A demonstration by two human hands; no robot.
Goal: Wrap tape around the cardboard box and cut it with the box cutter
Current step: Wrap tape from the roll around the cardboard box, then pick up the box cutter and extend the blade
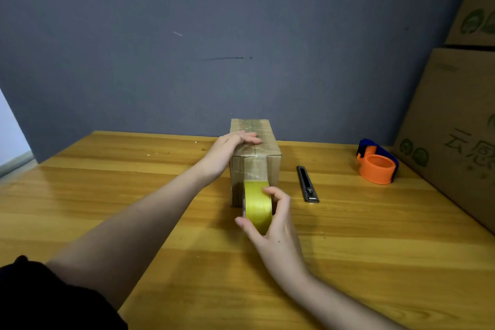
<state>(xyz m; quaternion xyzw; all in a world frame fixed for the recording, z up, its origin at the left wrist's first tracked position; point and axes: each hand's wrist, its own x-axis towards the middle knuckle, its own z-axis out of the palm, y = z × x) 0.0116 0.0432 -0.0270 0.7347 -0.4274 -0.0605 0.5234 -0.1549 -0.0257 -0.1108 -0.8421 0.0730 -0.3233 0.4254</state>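
Observation:
A small cardboard box stands on the wooden table, with clear tape running over its top and down its near face. My left hand lies flat on the box's top left edge, palm down. My right hand grips a yellow tape roll on edge against the box's near face, thumb on the left, fingers over the right side. A strip of tape runs from the roll up the box face. The black box cutter lies on the table right of the box, untouched.
An orange and blue tape dispenser sits at the back right of the table. Large cardboard cartons are stacked along the right edge. A grey wall stands right behind the table. My dark sleeve fills the bottom left corner.

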